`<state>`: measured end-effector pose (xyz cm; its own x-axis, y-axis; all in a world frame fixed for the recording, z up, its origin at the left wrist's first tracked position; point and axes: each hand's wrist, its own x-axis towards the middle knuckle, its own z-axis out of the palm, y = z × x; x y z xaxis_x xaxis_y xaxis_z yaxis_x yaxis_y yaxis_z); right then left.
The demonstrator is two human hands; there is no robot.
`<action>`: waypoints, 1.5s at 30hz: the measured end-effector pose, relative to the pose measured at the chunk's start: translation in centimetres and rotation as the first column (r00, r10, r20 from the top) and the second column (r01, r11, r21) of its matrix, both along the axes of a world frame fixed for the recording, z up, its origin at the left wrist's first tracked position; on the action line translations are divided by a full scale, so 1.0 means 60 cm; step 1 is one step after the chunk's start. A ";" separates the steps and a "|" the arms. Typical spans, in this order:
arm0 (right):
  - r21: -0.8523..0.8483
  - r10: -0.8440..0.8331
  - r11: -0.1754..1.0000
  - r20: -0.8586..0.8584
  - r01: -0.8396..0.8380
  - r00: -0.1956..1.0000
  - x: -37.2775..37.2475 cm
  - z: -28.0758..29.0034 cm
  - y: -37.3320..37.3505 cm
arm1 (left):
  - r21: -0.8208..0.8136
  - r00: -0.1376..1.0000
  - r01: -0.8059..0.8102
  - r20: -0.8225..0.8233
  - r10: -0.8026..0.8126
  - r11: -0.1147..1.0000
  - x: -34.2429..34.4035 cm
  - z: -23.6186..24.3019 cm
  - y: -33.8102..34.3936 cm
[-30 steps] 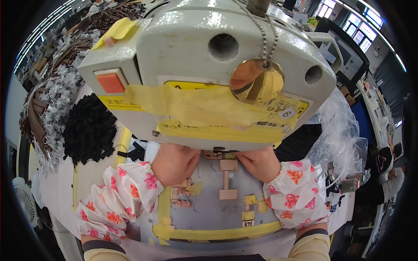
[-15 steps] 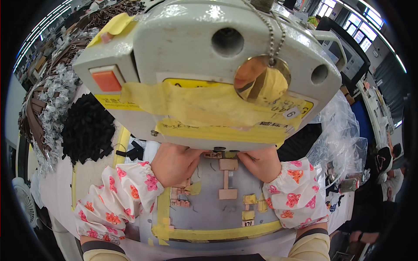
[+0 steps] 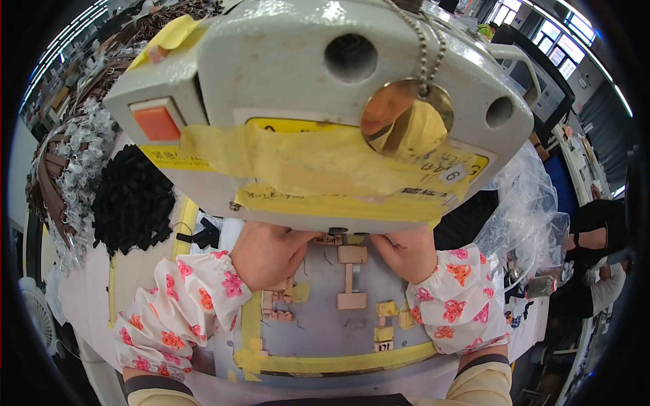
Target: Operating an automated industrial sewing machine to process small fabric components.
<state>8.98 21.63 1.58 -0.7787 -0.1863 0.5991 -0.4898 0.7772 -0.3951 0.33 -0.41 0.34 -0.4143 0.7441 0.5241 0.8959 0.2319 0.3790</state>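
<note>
Under the front of a large grey machine head [image 3: 284,74], my left hand [image 3: 267,257] and my right hand [image 3: 412,256] reach in from both sides. The machine head hides the fingertips of both hands, and anything they hold stays out of sight. Between my hands lies a grey plate [image 3: 321,338] edged with yellow tape. Pinkish blocks [image 3: 352,300] form an upright I-shape in its middle. Small stepped pinkish pieces [image 3: 277,315] sit by my left wrist, and yellow-taped blocks [image 3: 384,333] are near my right wrist. Floral sleeve covers reach to both wrists.
A heap of black fabric pieces [image 3: 132,199] lies left, beside brown straps [image 3: 54,166] and clear wrapping. Crumpled clear plastic [image 3: 525,210] is at right. The machine bears a red button [image 3: 156,123] and a hanging round metal disc [image 3: 406,118]. Another person [image 3: 596,233] is far right.
The view has shifted slightly, while both hands keep nearly the same place under the machine head. At far right, the other person has moved further into view.
</note>
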 end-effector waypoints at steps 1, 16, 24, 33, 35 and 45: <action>-0.027 0.009 1.000 0.007 -0.009 1.000 -0.001 -0.004 0.000 | -0.003 1.000 -0.001 0.001 0.001 1.000 0.000 0.000 -0.001; 0.154 0.029 0.987 0.082 -0.042 0.996 -0.003 -0.021 -0.001 | -0.097 0.999 0.033 -0.004 -0.033 0.995 0.001 0.009 0.009; 0.178 0.008 0.983 0.192 -0.043 0.981 -0.004 -0.019 -0.004 | -0.203 0.997 0.030 -0.059 -0.042 0.979 0.007 0.026 0.027; 0.074 -0.033 0.997 0.164 0.021 0.986 -0.016 0.003 -0.019 | -0.057 0.998 0.062 -0.003 -0.062 0.996 -0.004 0.012 0.014; 0.028 -0.058 0.998 0.068 0.056 0.996 -0.016 0.000 -0.024 | -0.017 0.997 0.080 0.016 -0.080 0.997 -0.005 0.012 0.007; 0.134 -0.016 0.991 -0.006 0.017 1.000 -0.012 -0.016 -0.032 | -0.029 0.999 0.046 -0.022 -0.046 0.999 -0.001 0.017 0.004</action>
<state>8.27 19.69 0.60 -0.7796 -0.2523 0.5732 -0.4783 0.8308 -0.2847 0.24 -0.15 1.37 -0.3677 0.7768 0.5113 0.9140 0.2004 0.3528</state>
